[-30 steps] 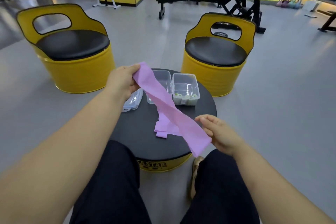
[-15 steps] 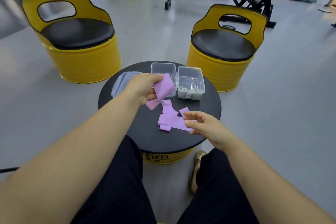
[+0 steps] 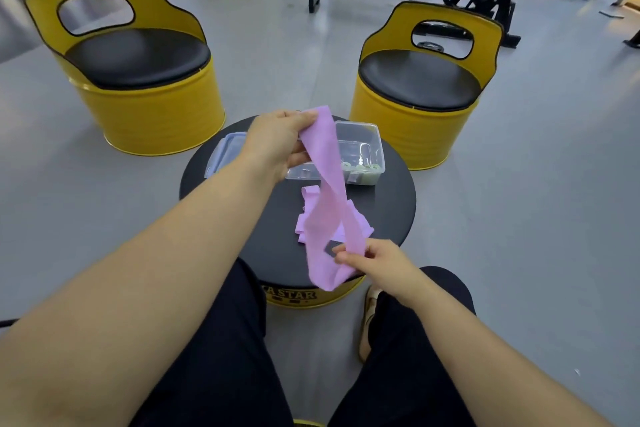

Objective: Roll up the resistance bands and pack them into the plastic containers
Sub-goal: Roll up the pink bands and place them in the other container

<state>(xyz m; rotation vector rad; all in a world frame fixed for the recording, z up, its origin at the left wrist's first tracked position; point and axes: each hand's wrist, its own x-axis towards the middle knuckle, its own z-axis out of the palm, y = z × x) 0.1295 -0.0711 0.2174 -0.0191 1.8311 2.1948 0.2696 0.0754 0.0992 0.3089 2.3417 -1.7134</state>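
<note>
While pinching band (image 3: pixel 325 166) up top with left hand (image 3: pixel 273 146), lower down with right hand (image 3: pixel 377 260), looks barely started, zero rolled or packed (tubs (image 3: pixel 367 135) at far edge of table (image 3: pixel 391 218)).

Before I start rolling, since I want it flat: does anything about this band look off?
Yes. The purple band, held between the left hand and right hand, looks twisted midway, and its loose remainder lies crumpled on the table.
</note>
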